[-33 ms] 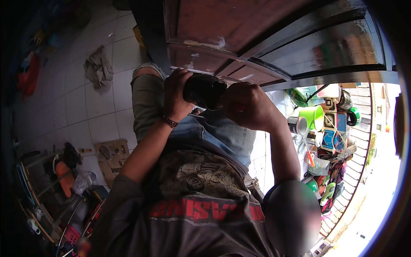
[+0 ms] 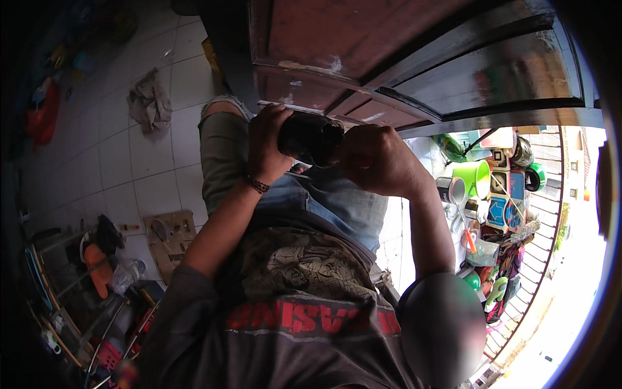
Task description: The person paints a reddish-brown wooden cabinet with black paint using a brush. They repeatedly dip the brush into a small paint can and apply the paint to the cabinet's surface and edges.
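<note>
In front of my lap, my left hand [image 2: 265,146] is wrapped round a dark, cylinder-shaped container [image 2: 301,137], which is tilted on its side with its mouth toward the right. My right hand [image 2: 370,159] is closed in a fist right at that mouth. Whatever its fingers grip is hidden behind the knuckles. Just beyond both hands stands a panelled wooden door [image 2: 317,39]. Its left panels are dull reddish brown with pale scuffed patches, while the right panel [image 2: 486,71] is dark and glossy.
A crumpled cloth [image 2: 149,100] lies on the white tiles to the left. Nearer is a flat piece of cardboard [image 2: 170,236], beside a cluttered rack [image 2: 61,305]. On the right, a grey can [image 2: 450,189], a lime-green bucket [image 2: 476,176] and other items stand along a railing [image 2: 551,259].
</note>
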### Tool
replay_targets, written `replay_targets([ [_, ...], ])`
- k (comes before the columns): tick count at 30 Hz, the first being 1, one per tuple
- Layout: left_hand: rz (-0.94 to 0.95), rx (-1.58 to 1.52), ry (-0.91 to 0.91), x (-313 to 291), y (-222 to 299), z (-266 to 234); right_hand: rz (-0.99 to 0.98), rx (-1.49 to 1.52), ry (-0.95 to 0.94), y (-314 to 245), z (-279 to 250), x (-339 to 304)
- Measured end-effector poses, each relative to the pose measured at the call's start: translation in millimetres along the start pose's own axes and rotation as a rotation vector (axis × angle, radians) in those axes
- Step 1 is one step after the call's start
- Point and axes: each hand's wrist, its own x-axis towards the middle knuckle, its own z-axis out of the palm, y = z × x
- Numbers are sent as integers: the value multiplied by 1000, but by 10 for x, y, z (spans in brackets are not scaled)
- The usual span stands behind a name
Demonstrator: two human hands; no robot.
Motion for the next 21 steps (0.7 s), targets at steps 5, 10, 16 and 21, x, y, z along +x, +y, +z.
replay_targets([
  [5,-14,27,18,32,-58,4,193,143,148,4,-167,-43],
  [10,-6,-2,13,38,-70,42,235,189,190,57,-82,-92],
  [16,-126,-206,72,-84,-279,163,366,1073,650,470,91,-486],
  [21,-187,-262,105,-161,-363,148,305,1870,1103,879,682,-981],
])
